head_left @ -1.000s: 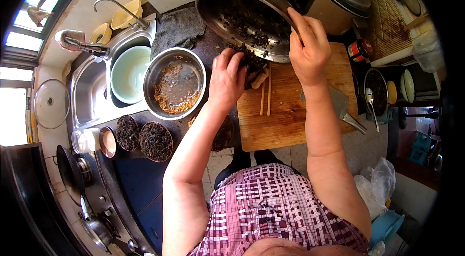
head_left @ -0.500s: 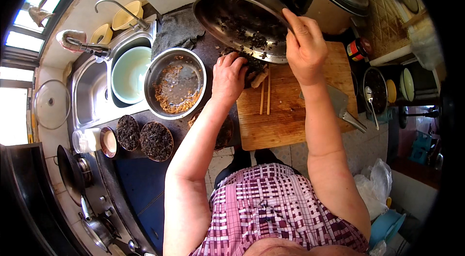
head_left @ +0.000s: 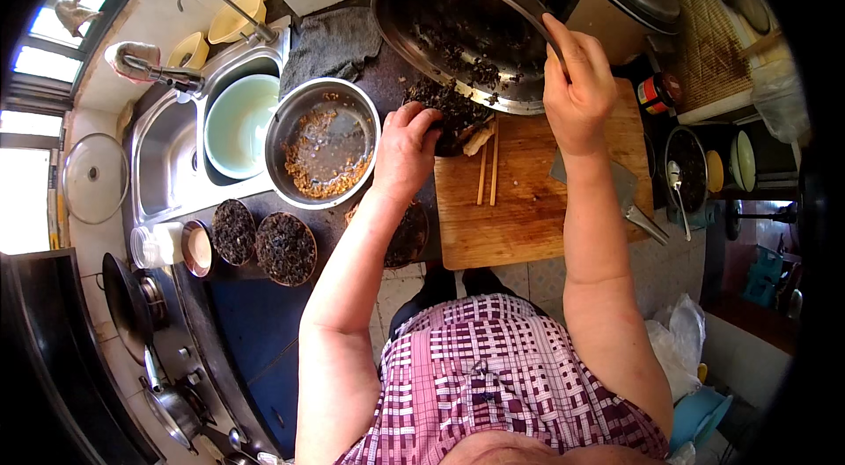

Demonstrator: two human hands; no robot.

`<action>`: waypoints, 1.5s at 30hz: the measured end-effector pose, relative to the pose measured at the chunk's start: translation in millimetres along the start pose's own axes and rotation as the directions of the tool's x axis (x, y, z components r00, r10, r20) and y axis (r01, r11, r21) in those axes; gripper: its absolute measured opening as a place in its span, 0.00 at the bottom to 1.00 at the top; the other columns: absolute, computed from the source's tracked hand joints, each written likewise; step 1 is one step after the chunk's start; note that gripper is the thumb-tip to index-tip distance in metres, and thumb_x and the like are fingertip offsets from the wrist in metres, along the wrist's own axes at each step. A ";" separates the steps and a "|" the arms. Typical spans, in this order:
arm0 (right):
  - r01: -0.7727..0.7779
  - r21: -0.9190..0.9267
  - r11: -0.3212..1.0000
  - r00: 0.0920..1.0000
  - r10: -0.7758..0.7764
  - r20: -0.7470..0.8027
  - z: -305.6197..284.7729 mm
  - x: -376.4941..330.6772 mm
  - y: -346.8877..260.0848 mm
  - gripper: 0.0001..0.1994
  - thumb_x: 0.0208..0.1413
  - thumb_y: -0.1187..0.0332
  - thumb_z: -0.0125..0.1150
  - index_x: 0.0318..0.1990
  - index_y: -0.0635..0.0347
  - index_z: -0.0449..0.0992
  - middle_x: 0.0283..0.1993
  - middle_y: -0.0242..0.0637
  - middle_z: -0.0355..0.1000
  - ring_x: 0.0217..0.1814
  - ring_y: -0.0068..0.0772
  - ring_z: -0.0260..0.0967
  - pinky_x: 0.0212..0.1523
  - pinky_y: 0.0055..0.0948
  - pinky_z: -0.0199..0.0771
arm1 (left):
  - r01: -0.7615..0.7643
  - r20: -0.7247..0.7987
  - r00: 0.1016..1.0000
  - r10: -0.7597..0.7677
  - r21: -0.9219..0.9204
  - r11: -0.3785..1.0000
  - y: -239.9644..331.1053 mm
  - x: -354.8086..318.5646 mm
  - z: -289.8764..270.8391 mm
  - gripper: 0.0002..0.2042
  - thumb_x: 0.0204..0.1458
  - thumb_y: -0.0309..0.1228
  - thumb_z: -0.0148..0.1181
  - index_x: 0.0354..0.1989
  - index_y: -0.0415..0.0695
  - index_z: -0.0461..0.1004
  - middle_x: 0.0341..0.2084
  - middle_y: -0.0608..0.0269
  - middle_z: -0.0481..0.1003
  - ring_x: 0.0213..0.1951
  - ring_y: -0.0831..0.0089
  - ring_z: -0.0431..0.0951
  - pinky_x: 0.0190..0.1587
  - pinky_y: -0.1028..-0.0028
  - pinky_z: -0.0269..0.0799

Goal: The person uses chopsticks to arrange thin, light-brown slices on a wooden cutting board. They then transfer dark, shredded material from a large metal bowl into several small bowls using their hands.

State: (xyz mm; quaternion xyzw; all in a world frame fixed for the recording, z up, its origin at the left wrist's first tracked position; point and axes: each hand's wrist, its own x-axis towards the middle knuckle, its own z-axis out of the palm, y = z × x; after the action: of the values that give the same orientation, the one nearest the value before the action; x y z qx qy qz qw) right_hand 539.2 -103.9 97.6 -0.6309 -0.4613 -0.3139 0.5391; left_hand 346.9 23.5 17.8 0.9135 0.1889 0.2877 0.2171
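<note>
My right hand [head_left: 579, 86] grips the right rim of a large metal basin [head_left: 519, 104], tilted toward me with dark chopped leafy food clinging inside. Beneath its lower lip, a dark heap of the same food [head_left: 453, 113] fills a small bowl [head_left: 447, 151], most of whose wall is hidden. A tan piece [head_left: 477, 141] shows at the bowl's right edge. My left hand [head_left: 407, 148] is at the bowl's left side, its fingers bent at the rim. To its left stands a round metal pan [head_left: 275, 174] with brown bits and liquid inside.
Chopsticks [head_left: 488, 174] and a cleaver [head_left: 607, 183] lie on the wooden board [head_left: 502, 240]. Several filled bowls, including one nearby [head_left: 286, 249], line the counter. A pale green basin [head_left: 242, 126] sits in the sink [head_left: 163, 157]. A grey cloth [head_left: 330, 42] lies behind.
My left hand has drawn back from the top of the dark heap to the bowl's left side. The basin stays tilted in my right hand, and the whole view has shifted slightly.
</note>
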 end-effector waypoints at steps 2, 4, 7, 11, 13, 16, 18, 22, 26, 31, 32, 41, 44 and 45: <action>-0.006 0.035 0.999 1.000 0.007 -0.013 -1.1 -1.5 -1.5 0.23 0.44 0.87 0.60 0.49 0.56 0.81 0.35 0.38 0.73 0.31 0.30 0.72 0.33 0.26 0.74 | -0.011 -0.011 1.000 0.011 0.009 1.000 7.1 -3.4 1.0 0.16 0.43 0.20 0.63 0.42 0.45 0.76 0.44 0.55 0.72 0.45 0.52 0.71 0.48 0.61 0.71; -0.003 0.043 0.999 1.000 0.003 0.002 -4.6 -0.6 -4.9 0.23 0.44 0.88 0.60 0.49 0.57 0.80 0.35 0.38 0.73 0.32 0.30 0.72 0.33 0.26 0.74 | -0.041 -0.015 0.999 0.041 0.023 0.999 12.3 -6.6 3.9 0.16 0.43 0.18 0.63 0.42 0.45 0.76 0.44 0.56 0.72 0.44 0.53 0.71 0.47 0.62 0.72; 0.002 0.043 0.999 1.000 -0.002 0.010 -7.7 -0.2 -8.1 0.23 0.44 0.88 0.60 0.49 0.57 0.80 0.36 0.38 0.73 0.32 0.31 0.72 0.34 0.25 0.73 | -0.085 -0.025 0.996 0.086 0.058 0.995 20.3 -10.3 8.1 0.16 0.40 0.16 0.62 0.40 0.44 0.78 0.44 0.56 0.72 0.44 0.55 0.73 0.46 0.63 0.72; 0.000 0.051 0.999 1.000 -0.001 0.019 -6.5 -4.7 -5.7 0.23 0.44 0.87 0.60 0.49 0.56 0.80 0.36 0.38 0.73 0.32 0.31 0.72 0.34 0.26 0.74 | -0.206 0.022 0.978 0.205 0.110 0.972 23.2 -11.6 12.5 0.17 0.40 0.15 0.57 0.40 0.43 0.78 0.42 0.56 0.71 0.44 0.57 0.72 0.47 0.65 0.72; 0.017 0.033 0.999 1.000 -0.017 0.011 -5.3 -3.6 -5.6 0.24 0.44 0.87 0.60 0.50 0.55 0.80 0.36 0.38 0.73 0.32 0.32 0.73 0.33 0.26 0.74 | -0.190 0.026 0.982 0.188 0.119 0.975 23.3 -9.6 11.6 0.16 0.41 0.15 0.57 0.40 0.43 0.78 0.41 0.56 0.71 0.44 0.56 0.72 0.47 0.65 0.72; 0.033 0.020 0.999 0.999 -0.033 0.005 -4.5 -1.0 -6.2 0.24 0.43 0.86 0.61 0.49 0.55 0.80 0.35 0.38 0.72 0.31 0.32 0.73 0.33 0.27 0.74 | -0.148 -0.026 0.988 0.152 0.110 0.983 16.6 -5.3 11.6 0.15 0.41 0.18 0.57 0.40 0.42 0.76 0.42 0.54 0.70 0.42 0.56 0.72 0.47 0.64 0.71; 0.027 0.025 0.999 1.000 -0.027 0.005 -4.6 -1.2 -5.4 0.24 0.43 0.86 0.61 0.49 0.54 0.80 0.35 0.38 0.72 0.30 0.33 0.73 0.32 0.28 0.74 | -0.141 -0.021 0.989 0.144 0.096 0.985 19.6 -4.3 10.5 0.15 0.42 0.18 0.56 0.41 0.42 0.76 0.42 0.54 0.70 0.43 0.56 0.72 0.47 0.64 0.71; 0.019 0.034 0.999 1.000 -0.019 0.004 -3.1 -2.2 -5.0 0.24 0.42 0.86 0.60 0.48 0.54 0.80 0.34 0.37 0.72 0.29 0.34 0.72 0.31 0.29 0.74 | -0.247 0.065 0.968 0.242 0.092 0.965 27.0 -8.3 12.0 0.16 0.42 0.18 0.56 0.43 0.42 0.75 0.43 0.55 0.70 0.44 0.57 0.71 0.49 0.65 0.71; 0.042 0.026 0.999 0.999 -0.042 0.001 -3.8 0.3 -6.5 0.24 0.41 0.86 0.60 0.48 0.53 0.80 0.34 0.37 0.72 0.29 0.35 0.72 0.31 0.30 0.74 | -0.278 0.091 0.959 0.268 0.123 0.953 25.8 -6.3 16.5 0.17 0.43 0.19 0.56 0.44 0.44 0.76 0.45 0.57 0.70 0.46 0.58 0.71 0.50 0.65 0.70; 0.055 0.004 0.998 0.998 -0.055 0.005 1.3 0.6 -4.7 0.25 0.41 0.85 0.61 0.49 0.51 0.80 0.33 0.37 0.71 0.29 0.36 0.72 0.31 0.31 0.74 | -0.230 0.108 0.971 0.215 0.159 0.960 19.5 -3.3 18.4 0.17 0.44 0.22 0.58 0.45 0.47 0.75 0.48 0.59 0.70 0.49 0.57 0.70 0.50 0.64 0.69; 0.057 -0.003 0.998 0.998 -0.057 0.005 0.9 0.8 -4.4 0.25 0.41 0.85 0.61 0.49 0.51 0.80 0.33 0.37 0.71 0.29 0.36 0.72 0.31 0.31 0.75 | -0.241 0.091 0.969 0.228 0.164 0.957 21.1 -3.9 18.5 0.17 0.44 0.23 0.59 0.46 0.47 0.75 0.48 0.59 0.69 0.50 0.58 0.69 0.51 0.63 0.68; 0.072 -0.003 0.997 0.997 -0.072 -0.020 2.3 1.0 -1.5 0.24 0.41 0.84 0.61 0.48 0.51 0.81 0.33 0.36 0.71 0.28 0.36 0.72 0.30 0.31 0.74 | -0.406 0.241 0.903 0.355 0.211 0.889 33.4 1.2 28.4 0.13 0.46 0.29 0.57 0.42 0.48 0.77 0.51 0.60 0.68 0.55 0.60 0.66 0.54 0.63 0.64; 0.040 -0.022 0.999 0.999 -0.040 -0.016 0.8 1.4 -3.5 0.24 0.41 0.84 0.61 0.48 0.51 0.81 0.32 0.36 0.71 0.28 0.37 0.72 0.30 0.31 0.74 | -0.384 0.260 0.910 0.323 0.234 0.893 22.0 7.7 33.2 0.13 0.48 0.28 0.54 0.42 0.46 0.78 0.51 0.60 0.70 0.55 0.61 0.67 0.54 0.64 0.65; 0.031 -0.010 0.999 0.999 -0.031 -0.013 1.7 1.1 -2.9 0.24 0.41 0.84 0.61 0.48 0.51 0.81 0.32 0.37 0.71 0.28 0.37 0.72 0.30 0.31 0.74 | -0.371 0.261 0.914 0.310 0.232 0.899 18.0 9.0 33.2 0.13 0.48 0.28 0.53 0.42 0.46 0.78 0.50 0.60 0.70 0.55 0.62 0.67 0.54 0.64 0.65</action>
State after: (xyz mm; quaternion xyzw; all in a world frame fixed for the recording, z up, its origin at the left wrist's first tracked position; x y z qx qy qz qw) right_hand 536.8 -102.0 99.3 -0.6242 -0.4659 -0.3289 0.5340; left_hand 377.9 3.1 6.4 0.9795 0.0389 0.1904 0.0530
